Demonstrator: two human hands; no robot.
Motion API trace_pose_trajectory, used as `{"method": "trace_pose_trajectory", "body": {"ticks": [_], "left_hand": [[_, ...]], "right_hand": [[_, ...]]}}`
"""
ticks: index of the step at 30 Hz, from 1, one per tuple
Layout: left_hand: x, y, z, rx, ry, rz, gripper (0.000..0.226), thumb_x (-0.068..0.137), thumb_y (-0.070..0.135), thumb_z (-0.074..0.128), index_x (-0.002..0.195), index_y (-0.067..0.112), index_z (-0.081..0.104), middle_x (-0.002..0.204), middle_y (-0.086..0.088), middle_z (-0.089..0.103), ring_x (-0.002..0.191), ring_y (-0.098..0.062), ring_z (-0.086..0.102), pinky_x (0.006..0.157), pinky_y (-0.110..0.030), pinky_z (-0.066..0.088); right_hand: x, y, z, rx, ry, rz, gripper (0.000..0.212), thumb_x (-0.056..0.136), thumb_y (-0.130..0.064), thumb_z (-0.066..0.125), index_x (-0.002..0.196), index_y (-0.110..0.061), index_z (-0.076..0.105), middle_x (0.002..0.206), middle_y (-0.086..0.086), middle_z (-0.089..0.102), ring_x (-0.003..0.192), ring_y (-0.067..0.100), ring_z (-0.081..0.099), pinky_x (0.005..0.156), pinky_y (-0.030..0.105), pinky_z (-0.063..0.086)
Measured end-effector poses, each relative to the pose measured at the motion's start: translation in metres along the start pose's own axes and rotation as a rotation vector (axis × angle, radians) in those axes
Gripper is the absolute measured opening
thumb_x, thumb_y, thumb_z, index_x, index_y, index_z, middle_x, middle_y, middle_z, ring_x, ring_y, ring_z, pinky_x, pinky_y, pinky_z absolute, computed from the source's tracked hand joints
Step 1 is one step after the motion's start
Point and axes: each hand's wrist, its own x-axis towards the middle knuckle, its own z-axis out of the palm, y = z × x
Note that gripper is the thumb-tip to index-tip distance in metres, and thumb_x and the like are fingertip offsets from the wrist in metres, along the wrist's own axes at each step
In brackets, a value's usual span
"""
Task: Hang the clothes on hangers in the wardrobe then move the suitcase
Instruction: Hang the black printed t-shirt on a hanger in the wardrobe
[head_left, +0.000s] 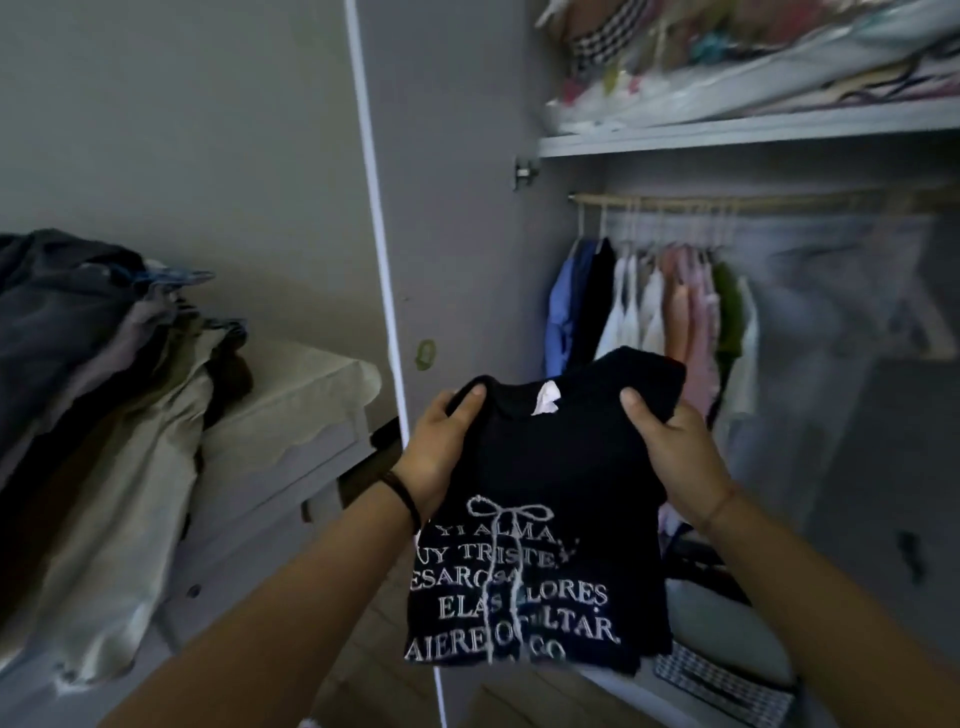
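Note:
A black T-shirt (540, 457) with white lettering and a bow print hangs in front of me, held up at chest height. My left hand (441, 447) grips its left shoulder with the thumb on the front. My right hand (670, 447) grips the right shoulder the same way. A white label shows inside the neckline. Behind the shirt the wardrobe stands open, with a wooden rail (753, 200) carrying several garments on hangers (670, 312). No hanger is visible in the shirt, and no suitcase is plainly in view.
The open wardrobe door (447, 208) stands just left of the shirt. A shelf (753, 130) above the rail holds packed bedding. A heap of clothes (93, 395) lies on a low cabinet (280, 447) at the left. Folded items sit on the wardrobe floor (727, 675).

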Motion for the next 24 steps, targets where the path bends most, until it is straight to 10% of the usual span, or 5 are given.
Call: {"method": "trace_pose_trajectory", "body": {"ticks": [11,17,24], "left_hand": [[0.064,-0.03,0.09,0.109,-0.199,-0.051,0.036,0.089,0.03,0.061,0.113,0.004,0.066,0.109,-0.009,0.071,0.102,-0.025,0.067,0.086,-0.031,0.053],[0.101,-0.045,0.14,0.252,-0.166,-0.014,0.024,0.088,0.021,0.064,0.096,-0.001,0.07,0.069,-0.002,0.07,0.052,-0.005,0.064,0.045,-0.011,0.044],[0.147,-0.08,0.165,0.643,-0.037,0.08,0.017,0.087,0.015,0.066,0.071,0.01,0.067,0.062,0.003,0.061,0.049,0.0,0.054,0.045,-0.007,0.041]], "right_hand": [[0.043,0.004,-0.101,0.139,0.191,0.084,0.01,0.085,-0.025,0.067,0.09,-0.016,0.07,0.074,-0.007,0.074,0.071,0.007,0.071,0.057,0.016,0.053],[0.087,0.014,-0.159,0.151,0.227,0.101,0.023,0.083,-0.025,0.07,0.101,-0.011,0.07,0.09,0.004,0.075,0.081,0.016,0.072,0.064,0.023,0.056],[0.123,0.029,-0.205,0.224,0.277,0.106,0.025,0.082,-0.032,0.069,0.1,-0.015,0.07,0.098,0.007,0.073,0.093,0.024,0.069,0.083,0.035,0.055]]}}
